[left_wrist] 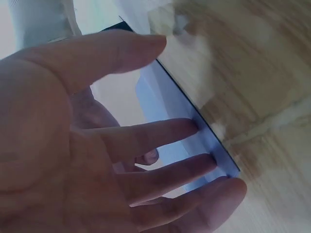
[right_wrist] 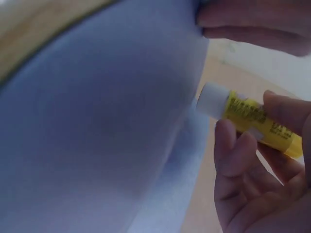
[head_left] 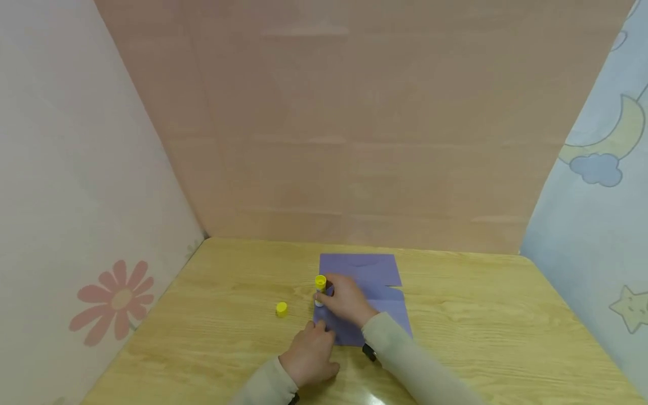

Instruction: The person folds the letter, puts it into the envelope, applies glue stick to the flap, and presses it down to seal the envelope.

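Observation:
My right hand (head_left: 349, 301) pinches a glue stick (right_wrist: 257, 121) with a yellow label between thumb and fingers. It is held upright, its white end down on the left side of a purple sheet of paper (head_left: 359, 264). In the right wrist view that end meets the paper. My left hand (head_left: 310, 353) lies at the paper's near left corner, its fingertips touching the edge; in the left wrist view the fingers (left_wrist: 155, 138) are nearly straight and the thumb stands apart. A small yellow cap (head_left: 281, 309) sits on the table, left of the paper.
The paper has a slit on its right side and crease lines. Beneath it is a wood-grain table (head_left: 481, 315). A pinkish-brown covering (head_left: 354, 140) rises behind the table, with patterned walls on the left (head_left: 116, 225) and right (head_left: 597, 236).

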`<state>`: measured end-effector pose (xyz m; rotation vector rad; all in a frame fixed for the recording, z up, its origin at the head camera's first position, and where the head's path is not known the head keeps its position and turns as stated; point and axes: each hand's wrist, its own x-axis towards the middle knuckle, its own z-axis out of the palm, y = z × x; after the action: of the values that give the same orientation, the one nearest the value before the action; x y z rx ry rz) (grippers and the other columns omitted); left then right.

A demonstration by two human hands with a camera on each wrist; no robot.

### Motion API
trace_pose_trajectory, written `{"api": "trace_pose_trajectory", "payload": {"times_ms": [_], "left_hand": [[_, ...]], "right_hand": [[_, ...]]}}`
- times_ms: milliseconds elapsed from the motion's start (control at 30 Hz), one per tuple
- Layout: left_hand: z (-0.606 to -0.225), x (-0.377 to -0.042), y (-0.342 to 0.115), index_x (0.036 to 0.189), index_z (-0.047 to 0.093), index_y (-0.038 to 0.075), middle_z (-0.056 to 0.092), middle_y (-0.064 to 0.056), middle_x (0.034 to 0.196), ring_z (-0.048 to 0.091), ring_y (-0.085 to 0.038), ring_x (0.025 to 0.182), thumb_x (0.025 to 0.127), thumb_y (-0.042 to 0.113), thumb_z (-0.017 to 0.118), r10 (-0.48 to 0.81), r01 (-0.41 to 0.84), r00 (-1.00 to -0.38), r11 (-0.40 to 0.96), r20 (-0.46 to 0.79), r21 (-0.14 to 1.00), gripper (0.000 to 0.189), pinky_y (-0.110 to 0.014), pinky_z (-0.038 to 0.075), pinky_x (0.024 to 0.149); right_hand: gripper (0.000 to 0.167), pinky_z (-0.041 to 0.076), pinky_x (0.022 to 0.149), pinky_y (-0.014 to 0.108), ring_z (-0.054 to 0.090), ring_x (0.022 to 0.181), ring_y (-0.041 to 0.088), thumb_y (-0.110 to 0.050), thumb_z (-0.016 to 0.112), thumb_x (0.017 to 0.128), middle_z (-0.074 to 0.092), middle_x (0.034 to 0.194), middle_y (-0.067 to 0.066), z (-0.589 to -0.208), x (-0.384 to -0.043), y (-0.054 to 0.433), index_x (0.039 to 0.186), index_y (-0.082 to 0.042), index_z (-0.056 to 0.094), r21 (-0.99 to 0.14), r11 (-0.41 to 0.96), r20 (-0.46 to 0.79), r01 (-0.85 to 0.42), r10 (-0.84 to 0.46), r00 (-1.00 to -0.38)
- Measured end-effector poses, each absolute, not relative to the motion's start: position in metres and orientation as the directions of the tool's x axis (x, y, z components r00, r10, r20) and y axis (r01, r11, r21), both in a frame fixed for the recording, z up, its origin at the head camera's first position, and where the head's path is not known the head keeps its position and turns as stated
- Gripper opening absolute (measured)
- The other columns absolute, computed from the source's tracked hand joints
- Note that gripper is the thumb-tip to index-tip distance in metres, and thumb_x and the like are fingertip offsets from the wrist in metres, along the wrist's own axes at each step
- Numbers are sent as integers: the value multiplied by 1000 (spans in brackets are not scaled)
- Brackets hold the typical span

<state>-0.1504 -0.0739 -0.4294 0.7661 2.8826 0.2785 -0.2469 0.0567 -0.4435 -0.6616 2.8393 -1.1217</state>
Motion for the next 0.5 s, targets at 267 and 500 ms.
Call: {"api": "trace_pose_trajectory", "payload": {"times_ms": [267,500], "left_hand": [[-433,-145,-73,106,73,7,55,-7,89,51,-22,80,67,45,84,533,518,-846,833,-27,194,55,-28,44,55],[-429,-146,-71,95,72,10,53,-6,86,51,-22,78,66,49,85,523,513,-851,846,-39,147,50,-31,44,55]], "right_hand": [[19,50,68,31,60,79,10,-24,69,96,67,95,-4,-448,-246,54,108,-9,67,-655,649,126,-389,-413,-902],[14,52,75,37,64,88,17,-22,70,95,68,96,-1,-442,-242,58,104,-12,66,-613,668,126,-421,-444,-887]]}}
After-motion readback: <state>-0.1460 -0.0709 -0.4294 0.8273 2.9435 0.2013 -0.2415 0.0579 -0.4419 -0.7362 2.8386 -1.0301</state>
